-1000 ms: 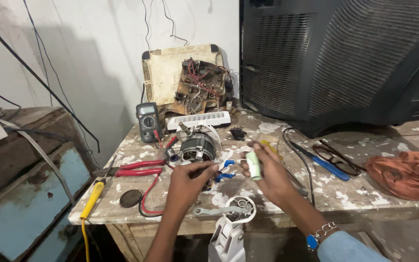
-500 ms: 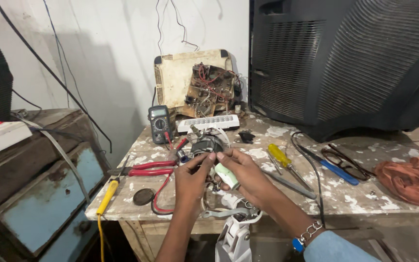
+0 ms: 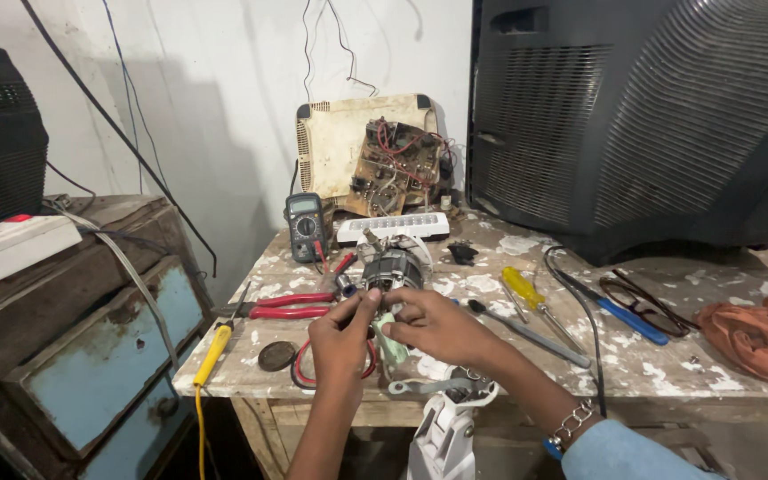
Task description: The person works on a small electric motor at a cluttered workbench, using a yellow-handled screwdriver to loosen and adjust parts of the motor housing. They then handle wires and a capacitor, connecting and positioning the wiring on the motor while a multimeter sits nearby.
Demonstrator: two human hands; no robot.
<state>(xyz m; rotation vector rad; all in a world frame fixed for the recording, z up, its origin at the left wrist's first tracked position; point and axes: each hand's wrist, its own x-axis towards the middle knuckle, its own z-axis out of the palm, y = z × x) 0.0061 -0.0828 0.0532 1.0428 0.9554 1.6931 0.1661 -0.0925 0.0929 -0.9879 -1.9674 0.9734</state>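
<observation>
A small pale green part (image 3: 390,342) sits near the front edge of the table (image 3: 668,378), pinched between both hands. The right hand (image 3: 433,324) clamps its fingers on it from the right; the left hand (image 3: 346,331) presses thumb and fingertips against its upper left end. Just behind stands a small motor (image 3: 393,267); red wires (image 3: 304,369) loop beneath the left hand. A twist or slack pinch could probably drop the part over the edge, and the wires could snag the left hand. Red pliers (image 3: 291,307) lie to the left.
</observation>
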